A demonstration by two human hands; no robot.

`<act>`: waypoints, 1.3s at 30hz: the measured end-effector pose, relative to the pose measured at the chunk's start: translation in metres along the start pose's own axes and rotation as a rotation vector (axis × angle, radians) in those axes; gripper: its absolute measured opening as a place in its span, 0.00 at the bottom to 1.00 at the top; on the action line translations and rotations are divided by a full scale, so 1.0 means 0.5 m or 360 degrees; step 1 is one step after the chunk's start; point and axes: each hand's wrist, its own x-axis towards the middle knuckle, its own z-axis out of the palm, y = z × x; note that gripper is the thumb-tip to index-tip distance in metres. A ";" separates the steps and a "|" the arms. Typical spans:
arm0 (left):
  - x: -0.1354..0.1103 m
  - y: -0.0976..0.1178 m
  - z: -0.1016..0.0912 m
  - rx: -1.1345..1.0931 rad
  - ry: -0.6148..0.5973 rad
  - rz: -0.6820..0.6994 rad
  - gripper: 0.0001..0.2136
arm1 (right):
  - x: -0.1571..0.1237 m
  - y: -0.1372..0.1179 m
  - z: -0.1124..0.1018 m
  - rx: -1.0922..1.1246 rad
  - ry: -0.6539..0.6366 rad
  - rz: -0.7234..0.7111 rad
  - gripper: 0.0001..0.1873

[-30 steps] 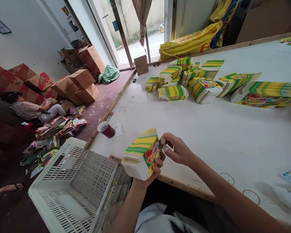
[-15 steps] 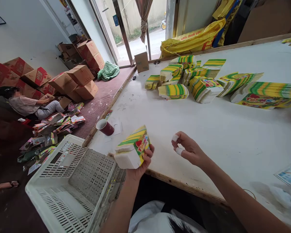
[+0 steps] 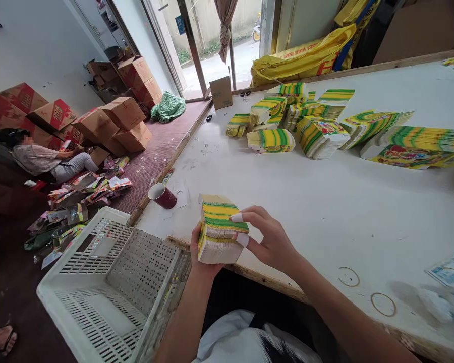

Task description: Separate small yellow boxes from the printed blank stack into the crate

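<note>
My left hand [image 3: 206, 264] is wrapped round a thick stack of flat printed cartons [image 3: 221, 219], yellow and green with pale cut edges, held up over the table's front edge. The thumb lies along the stack's left side, and the other fingers are mostly hidden beneath. At the right end of the stack, my right hand [image 3: 270, 239] has its index finger and thumb closed on the edges, white coverings on both fingertips. More stacks of the same cartons [image 3: 271, 141] stand farther back on the white table [image 3: 306, 201].
A white plastic crate [image 3: 142, 267] stands left of the table. Nearby on the tabletop are a dark red cup [image 3: 162, 196], rubber bands [image 3: 383, 304] and scissors [image 3: 245, 95]. On the floor at left, a person [image 3: 47, 156] sits among cardboard boxes [image 3: 124, 113] and scattered packets [image 3: 87, 191].
The stack has turned in my left hand, so its layered edges now face me. My right hand has moved left from above the table onto the stack. Rubber bands have come into fuller view.
</note>
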 end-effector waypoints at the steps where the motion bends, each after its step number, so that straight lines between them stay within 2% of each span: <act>1: 0.000 0.000 0.003 -0.0001 0.0027 0.0018 0.22 | 0.000 0.000 0.005 0.0006 -0.0031 -0.0011 0.13; 4: 0.001 0.000 0.008 -0.0028 0.0101 0.0057 0.23 | -0.002 0.004 0.018 0.0034 -0.0090 -0.0012 0.14; 7: -0.001 0.001 0.005 -0.0026 0.0116 0.0108 0.22 | -0.004 0.008 0.023 0.0040 -0.0059 -0.0031 0.16; 11: -0.001 -0.002 -0.001 0.0019 0.0053 0.0141 0.22 | -0.006 0.010 0.022 -0.0185 0.0068 -0.0202 0.15; 14: -0.001 -0.004 0.002 0.0013 0.0146 0.0139 0.20 | -0.010 0.015 0.022 -0.0244 0.0036 -0.0203 0.14; 17: -0.002 -0.004 0.010 0.0005 0.0251 0.0106 0.20 | -0.017 0.023 0.025 -0.0189 -0.0033 -0.0114 0.14; 21: 0.000 0.000 0.013 -0.0029 0.0292 0.0069 0.19 | -0.030 0.027 0.027 0.0034 0.0017 0.0034 0.11; 23: 0.002 0.005 0.004 -0.0042 0.0293 0.0028 0.20 | -0.035 0.023 0.027 0.0355 0.0112 0.0204 0.08; 26: 0.008 0.013 -0.018 -0.0046 0.0238 -0.0128 0.23 | -0.034 0.013 0.023 0.1063 0.0279 0.0544 0.08; 28: 0.011 0.017 -0.034 -0.0067 0.0187 -0.0203 0.25 | -0.031 0.008 0.018 0.1493 0.0367 0.0708 0.12; 30: 0.013 0.019 -0.046 -0.0116 0.0167 -0.0198 0.24 | -0.029 0.006 0.011 0.1738 0.0462 0.0820 0.16; 33: 0.015 0.019 -0.059 -0.0195 0.0166 -0.0180 0.22 | -0.033 0.006 0.001 0.1754 0.0564 0.0932 0.17; 39: 0.022 0.023 -0.080 -0.0258 0.0175 -0.0177 0.24 | -0.063 0.004 -0.036 0.1380 0.0591 0.0967 0.17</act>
